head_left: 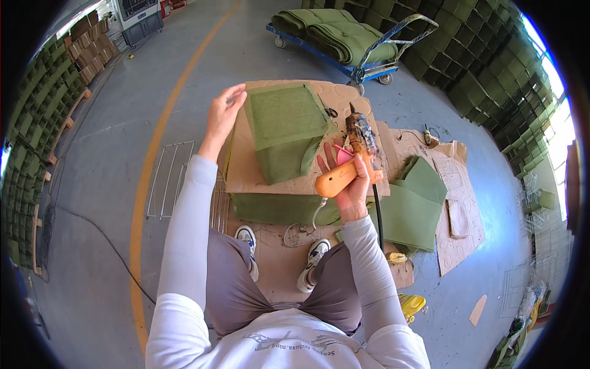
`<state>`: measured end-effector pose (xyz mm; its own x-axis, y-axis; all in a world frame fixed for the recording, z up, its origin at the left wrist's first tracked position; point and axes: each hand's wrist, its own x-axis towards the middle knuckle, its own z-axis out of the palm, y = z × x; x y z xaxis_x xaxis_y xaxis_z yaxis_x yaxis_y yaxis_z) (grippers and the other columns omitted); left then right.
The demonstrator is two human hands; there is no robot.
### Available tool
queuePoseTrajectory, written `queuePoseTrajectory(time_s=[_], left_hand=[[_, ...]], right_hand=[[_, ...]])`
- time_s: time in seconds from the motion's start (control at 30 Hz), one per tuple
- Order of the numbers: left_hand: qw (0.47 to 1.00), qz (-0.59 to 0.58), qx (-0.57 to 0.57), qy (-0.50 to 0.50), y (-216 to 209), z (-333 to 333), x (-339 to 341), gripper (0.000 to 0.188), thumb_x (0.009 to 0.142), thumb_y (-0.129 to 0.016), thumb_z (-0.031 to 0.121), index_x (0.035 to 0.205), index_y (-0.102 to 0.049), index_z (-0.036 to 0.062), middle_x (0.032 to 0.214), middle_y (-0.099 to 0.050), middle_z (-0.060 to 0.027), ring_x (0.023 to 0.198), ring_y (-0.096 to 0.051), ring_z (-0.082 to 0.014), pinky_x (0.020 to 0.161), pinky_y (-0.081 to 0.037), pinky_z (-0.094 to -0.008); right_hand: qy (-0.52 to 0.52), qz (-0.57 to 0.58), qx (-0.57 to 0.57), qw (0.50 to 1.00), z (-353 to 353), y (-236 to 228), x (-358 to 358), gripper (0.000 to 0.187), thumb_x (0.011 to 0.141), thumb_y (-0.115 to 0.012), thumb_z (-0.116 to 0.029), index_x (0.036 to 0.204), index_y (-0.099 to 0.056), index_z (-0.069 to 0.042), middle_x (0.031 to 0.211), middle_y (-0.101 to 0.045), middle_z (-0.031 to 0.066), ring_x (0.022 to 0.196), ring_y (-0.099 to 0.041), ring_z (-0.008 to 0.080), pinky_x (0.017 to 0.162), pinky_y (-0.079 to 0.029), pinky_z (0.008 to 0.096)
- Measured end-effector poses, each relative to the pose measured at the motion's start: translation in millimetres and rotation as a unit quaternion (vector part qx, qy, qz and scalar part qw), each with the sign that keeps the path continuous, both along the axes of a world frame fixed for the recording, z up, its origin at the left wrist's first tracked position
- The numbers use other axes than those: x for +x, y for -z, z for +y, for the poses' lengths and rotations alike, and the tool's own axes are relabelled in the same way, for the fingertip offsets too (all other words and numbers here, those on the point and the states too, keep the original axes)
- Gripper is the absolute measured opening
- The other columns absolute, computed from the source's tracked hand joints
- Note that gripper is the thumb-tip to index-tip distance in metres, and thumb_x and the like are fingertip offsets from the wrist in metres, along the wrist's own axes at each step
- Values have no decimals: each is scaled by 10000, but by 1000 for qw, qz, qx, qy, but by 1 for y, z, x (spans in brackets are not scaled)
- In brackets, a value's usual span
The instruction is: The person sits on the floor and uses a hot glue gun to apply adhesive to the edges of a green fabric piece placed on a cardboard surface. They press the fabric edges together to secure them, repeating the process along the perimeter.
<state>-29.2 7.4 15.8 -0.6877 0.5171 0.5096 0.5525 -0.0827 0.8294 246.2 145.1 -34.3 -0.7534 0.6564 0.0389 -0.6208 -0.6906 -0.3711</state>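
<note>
My right hand (352,184) is palm up with an orange-handled glue gun (337,179) gripped against it, thumb over the handle. The gun's dark, grimy nozzle end points away from me, and a black cord runs down from it. A pink part (345,154) shows between the gun and my fingers. My left hand (226,117) is raised by the far left edge of the cardboard work top (243,175), fingers apart and holding nothing. Between my hands lies a green mesh-like fabric box or bag (279,117), its near flap folded down. Small black scissors (332,113) rest beside it.
Green sheets (409,206) lie at the right on floor cardboard (452,240). A wire rack (167,184) stands left. Beyond, a blue cart (350,61) bears folded green material. Stacked green boxes (467,61) line the right side; a cable (104,243) crosses the floor at left.
</note>
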Motion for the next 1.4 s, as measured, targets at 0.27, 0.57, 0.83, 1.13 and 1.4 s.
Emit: queuePoseTrajectory(time_s=[0.27,0.57,0.83,1.13,1.4], left_hand=[[985,-150,-34,72,14,16,-4,536,905,-609,293,1316,-466,-21,1168,-609,-128,1070,-564,-156,921,-418,-270],[994,-6,8,-106,24,-49,65,513,831,-697,197,1259,-507,-11,1254,-531,-159,1098,-549,-235,914,-453,-350],[905,421,-63,21,-15,-40,125,376,692,-767,182,1021,-654,41,1115,-607,-87,1053,-566,-261,874,-487,-374],[841,539,-55,-9,2,-37,136,338,604,-629,59,939,-677,57,898,-582,-52,833,-585,-224,694,-527,-335],[838,543,-52,-9,2,-32,141,302,635,-624,69,933,-672,58,888,-565,-41,833,-579,-213,699,-505,-327]], right_hand=[[11,-22,-46,999,-6,11,-18,283,895,-559,-255,1110,-504,-81,1214,-565,154,1153,-529,297,1009,-355,608],[-12,16,-20,1000,32,23,-26,257,890,-549,-198,1098,-517,-51,1251,-542,165,1229,-471,347,1023,-322,632],[3,-89,124,988,47,-3,37,254,892,-520,-162,1087,-522,1,1174,-583,181,1170,-529,328,891,-508,415],[-121,-80,133,980,19,-17,61,332,917,-527,-301,1038,-521,7,1069,-613,218,1088,-582,359,602,-569,301],[-185,-95,72,975,8,-10,69,360,914,-525,-319,1049,-516,14,1056,-615,225,1069,-588,379,550,-551,266]])
